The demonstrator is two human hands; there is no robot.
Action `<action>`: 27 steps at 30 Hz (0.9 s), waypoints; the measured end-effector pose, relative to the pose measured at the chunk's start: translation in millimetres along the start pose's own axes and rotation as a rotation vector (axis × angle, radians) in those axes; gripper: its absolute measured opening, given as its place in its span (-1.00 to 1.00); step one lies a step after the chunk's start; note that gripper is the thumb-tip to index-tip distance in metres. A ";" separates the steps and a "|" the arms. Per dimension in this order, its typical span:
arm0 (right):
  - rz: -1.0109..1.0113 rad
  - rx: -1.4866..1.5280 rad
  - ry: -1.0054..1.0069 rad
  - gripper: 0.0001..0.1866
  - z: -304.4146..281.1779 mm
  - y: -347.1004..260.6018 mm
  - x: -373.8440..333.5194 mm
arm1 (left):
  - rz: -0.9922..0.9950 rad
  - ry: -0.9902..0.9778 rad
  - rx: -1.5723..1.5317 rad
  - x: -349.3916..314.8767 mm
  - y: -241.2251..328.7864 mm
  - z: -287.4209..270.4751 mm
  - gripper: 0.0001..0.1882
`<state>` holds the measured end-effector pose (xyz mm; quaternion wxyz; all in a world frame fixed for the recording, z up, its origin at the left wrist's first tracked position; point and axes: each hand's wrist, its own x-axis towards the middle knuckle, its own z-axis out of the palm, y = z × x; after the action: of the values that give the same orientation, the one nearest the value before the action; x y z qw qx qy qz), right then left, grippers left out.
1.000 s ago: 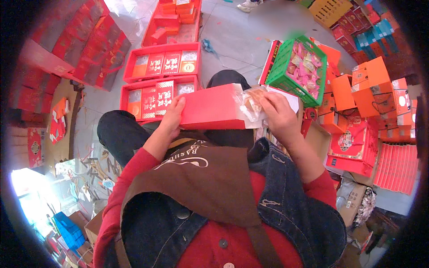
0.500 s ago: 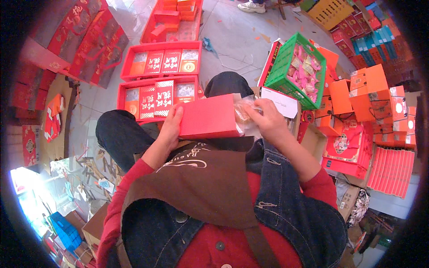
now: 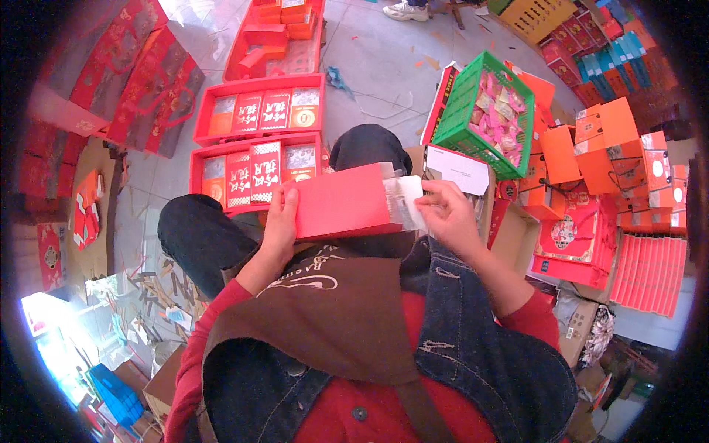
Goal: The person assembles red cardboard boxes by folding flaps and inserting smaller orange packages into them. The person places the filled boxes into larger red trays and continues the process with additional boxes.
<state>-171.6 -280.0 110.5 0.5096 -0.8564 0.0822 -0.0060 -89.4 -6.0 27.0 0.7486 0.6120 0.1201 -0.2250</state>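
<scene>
Gripping the red carton's (image 3: 343, 201) nine-o'clock end, the left hand (image 3: 278, 225) stays. At three, the right hand (image 3: 452, 215) now pinches a white piece (image 3: 405, 193); that end looks unclosed.

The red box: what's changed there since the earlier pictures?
The tan wrapped item moved left into the red box's open end and is now out of sight. The right hand has left it for a white piece's edge. The left hand still holds the box.

The grey tiled floor (image 3: 369, 55) carries one blue scrap (image 3: 336, 77) far, and brown scraps (image 3: 164, 295) at the left.
</scene>
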 end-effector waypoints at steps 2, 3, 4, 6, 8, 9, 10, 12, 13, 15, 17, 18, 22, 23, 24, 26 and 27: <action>0.147 0.130 -0.113 -0.66 1.3 21.9 4.5 | 0.047 -0.007 0.007 1.7 -7.1 1.2 -0.64; 0.221 0.196 -0.171 -0.68 2.8 27.0 7.6 | 0.069 -0.008 0.009 3.3 -10.7 1.4 -0.64; 0.179 0.136 -0.188 -0.71 13.1 28.9 10.0 | 0.064 -0.032 0.004 7.5 -16.4 1.9 -0.64; 0.107 0.155 -0.162 -0.74 21.4 17.6 20.2 | 0.062 -0.063 -0.002 13.7 -19.8 1.7 -0.64; 0.000 0.284 0.081 -0.76 31.4 -11.7 23.3 | 0.094 0.007 -0.191 15.1 -17.1 3.6 -0.64; -0.230 0.135 0.272 -0.74 24.8 -11.2 27.8 | 0.120 0.035 -0.289 15.9 -4.7 10.6 -0.65; -0.252 0.225 0.402 -0.69 22.1 -16.6 29.4 | 0.108 0.063 -0.403 14.4 9.5 15.2 -0.67; -0.172 0.395 0.414 -0.52 16.5 -31.6 24.1 | 0.025 0.056 -0.424 4.0 45.6 32.9 -0.69; -0.082 0.303 0.325 -0.44 22.0 -27.0 32.9 | 0.080 0.001 -0.378 7.5 38.5 37.2 -0.72; -0.041 0.774 0.224 -0.35 47.3 -23.4 44.0 | 0.197 -0.089 -0.307 14.3 19.7 44.3 -0.76; -0.081 0.658 0.331 -0.29 57.8 -20.7 50.3 | 0.421 -0.303 0.060 1.4 3.9 49.0 -0.78; -0.034 0.714 0.319 -0.28 52.3 -23.2 46.0 | 0.357 -0.512 -0.012 -5.9 1.6 46.3 -0.71; 0.024 0.840 0.260 -0.21 61.8 -13.8 21.5 | 0.405 -0.492 -0.080 4.0 20.1 62.4 -0.50; 0.043 0.832 0.197 -0.23 64.6 -5.5 14.9 | 0.422 -0.474 -0.136 6.8 25.2 68.6 -0.44; 0.052 0.823 0.132 -0.25 65.3 5.8 11.2 | 0.370 -0.494 -0.172 10.9 29.9 71.5 -0.46; 0.133 0.724 0.089 -0.34 56.2 11.0 13.4 | 0.322 -0.541 -0.171 15.3 32.3 73.9 -0.50; 0.068 0.667 0.104 -0.38 52.4 7.2 19.6 | 0.322 -0.570 -0.132 16.8 29.7 71.5 -0.53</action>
<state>-148.3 -240.6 77.7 0.7569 -0.6377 0.1301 -0.0592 -67.2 -74.1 60.8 0.8160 0.4857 -0.1783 -0.2578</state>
